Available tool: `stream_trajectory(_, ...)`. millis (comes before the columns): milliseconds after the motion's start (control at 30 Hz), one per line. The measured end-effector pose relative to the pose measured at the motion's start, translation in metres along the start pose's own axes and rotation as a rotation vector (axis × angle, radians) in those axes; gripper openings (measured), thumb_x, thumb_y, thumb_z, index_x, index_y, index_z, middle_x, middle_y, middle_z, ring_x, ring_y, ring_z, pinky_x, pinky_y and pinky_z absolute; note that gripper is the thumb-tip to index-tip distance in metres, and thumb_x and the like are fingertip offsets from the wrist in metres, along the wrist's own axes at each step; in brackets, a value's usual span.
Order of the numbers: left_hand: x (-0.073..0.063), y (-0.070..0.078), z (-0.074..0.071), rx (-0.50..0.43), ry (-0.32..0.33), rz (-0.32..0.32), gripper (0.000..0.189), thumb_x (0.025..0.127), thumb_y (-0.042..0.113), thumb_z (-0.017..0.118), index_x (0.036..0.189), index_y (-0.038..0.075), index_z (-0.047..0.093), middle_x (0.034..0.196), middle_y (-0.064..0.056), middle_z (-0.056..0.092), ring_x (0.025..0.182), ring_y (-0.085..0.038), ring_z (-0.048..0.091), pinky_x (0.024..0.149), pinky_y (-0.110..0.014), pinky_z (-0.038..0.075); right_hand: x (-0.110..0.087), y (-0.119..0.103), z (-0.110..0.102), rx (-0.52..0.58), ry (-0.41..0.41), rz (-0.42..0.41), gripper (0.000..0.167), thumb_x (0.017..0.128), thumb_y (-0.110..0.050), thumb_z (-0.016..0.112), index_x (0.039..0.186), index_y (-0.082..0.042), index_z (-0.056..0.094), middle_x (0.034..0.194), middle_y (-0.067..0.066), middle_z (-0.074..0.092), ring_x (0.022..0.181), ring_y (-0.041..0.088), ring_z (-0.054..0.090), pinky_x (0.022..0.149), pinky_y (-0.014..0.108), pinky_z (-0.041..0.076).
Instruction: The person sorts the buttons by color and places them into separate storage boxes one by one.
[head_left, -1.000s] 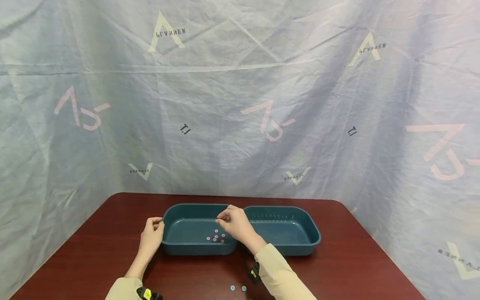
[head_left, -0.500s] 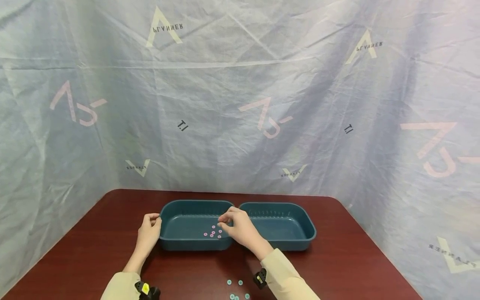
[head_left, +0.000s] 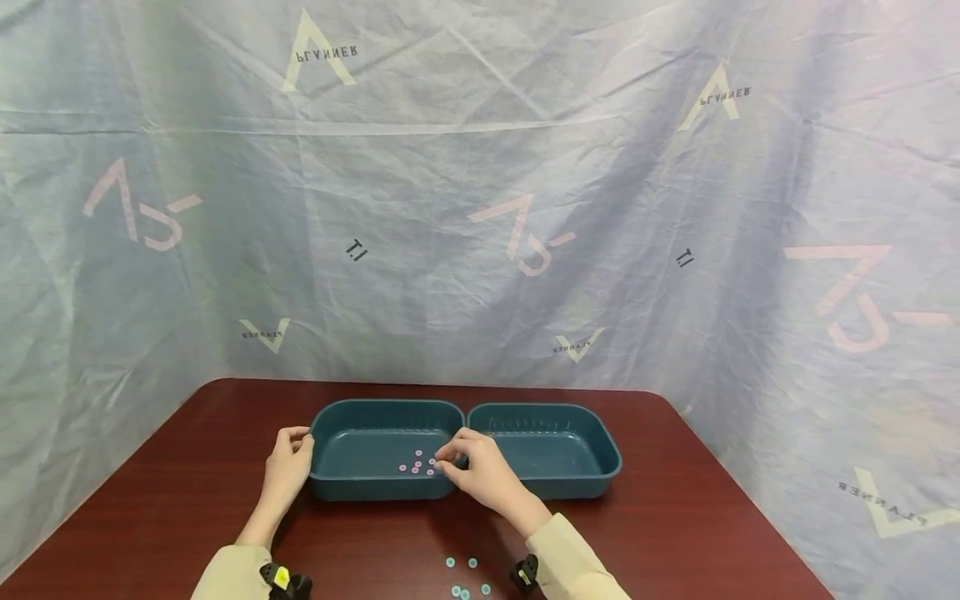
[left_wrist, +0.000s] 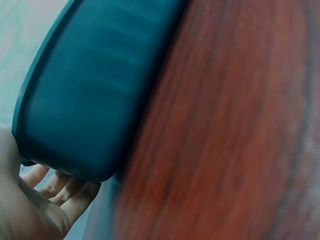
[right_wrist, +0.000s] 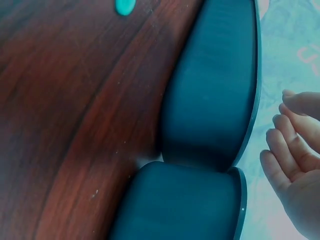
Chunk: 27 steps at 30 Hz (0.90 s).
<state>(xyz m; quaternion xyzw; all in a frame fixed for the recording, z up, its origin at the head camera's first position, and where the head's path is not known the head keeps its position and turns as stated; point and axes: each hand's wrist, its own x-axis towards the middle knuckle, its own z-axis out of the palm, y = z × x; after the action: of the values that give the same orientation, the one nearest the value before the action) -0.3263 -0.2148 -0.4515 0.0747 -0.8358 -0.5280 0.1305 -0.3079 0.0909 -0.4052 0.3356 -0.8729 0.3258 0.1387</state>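
Note:
My left hand (head_left: 288, 462) grips the left end of a dark teal tray (head_left: 386, 490), its fingers curled against the outer wall. In the left wrist view those fingers (left_wrist: 75, 197) wrap round the tray's end; the thumb's tip is hidden. My right hand (head_left: 480, 471) hovers over that tray's right end, thumb and forefinger slightly apart, with nothing visible between them. Several small pink button-like discs (head_left: 417, 464) lie on the tray floor close to its fingertips. In the right wrist view the right hand (right_wrist: 297, 155) hangs beyond the tray rims, fingers bent and loose.
A second teal tray (head_left: 566, 487) stands end to end with the first, on the right. Several pale teal button-like discs (head_left: 472, 563) lie on the red-brown wooden table (head_left: 360, 542) in front. A printed grey cloth (head_left: 420, 317) hangs behind the table.
My right hand has come lower and nearer to me over the tray, and its thumb and forefinger have parted. The left hand keeps its place. More teal discs show as the head view shifts.

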Motion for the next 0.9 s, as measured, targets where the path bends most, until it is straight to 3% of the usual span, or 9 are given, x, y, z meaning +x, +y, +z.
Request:
stream_trajectory(100, 0.0, 0.001, -0.001, -0.001, 0.001, -0.002, 0.047, 0.101, 0.031, 0.029, 0.133, -0.003, 0.034, 0.126, -0.03, 0.045, 0.111, -0.04, 0.049, 0.085, -0.047, 0.04, -0.002, -0.002, -0.001, 0.013, -0.011, 0.005, 0.013, 0.088, -0.019, 0.066, 0.096, -0.012, 0.073, 0.085, -0.007, 0.057, 0.078, 0.006, 0.055, 0.069, 0.019, 0.048)
stream_trajectory(333, -0.002, 0.002, -0.001, -0.008, -0.012, -0.009, 0.048, 0.101, 0.031, 0.028, 0.134, -0.003, 0.032, 0.127, -0.03, 0.044, 0.113, -0.041, 0.047, 0.087, -0.05, 0.039, -0.008, -0.006, -0.005, 0.037, -0.024, -0.009, 0.01, 0.088, -0.019, 0.066, 0.096, -0.017, 0.072, 0.086, -0.007, 0.058, 0.081, 0.015, 0.059, 0.073, 0.028, 0.052)
stream_trajectory(900, 0.0, 0.001, -0.001, -0.023, -0.016, -0.016, 0.05, 0.101, 0.033, 0.028, 0.135, -0.003, 0.031, 0.129, -0.03, 0.042, 0.115, -0.042, 0.045, 0.09, -0.052, 0.038, -0.024, -0.006, -0.011, 0.068, -0.046, -0.026, 0.012, 0.087, -0.02, 0.067, 0.096, -0.012, 0.072, 0.087, -0.006, 0.058, 0.081, 0.019, 0.056, 0.069, 0.025, 0.05)
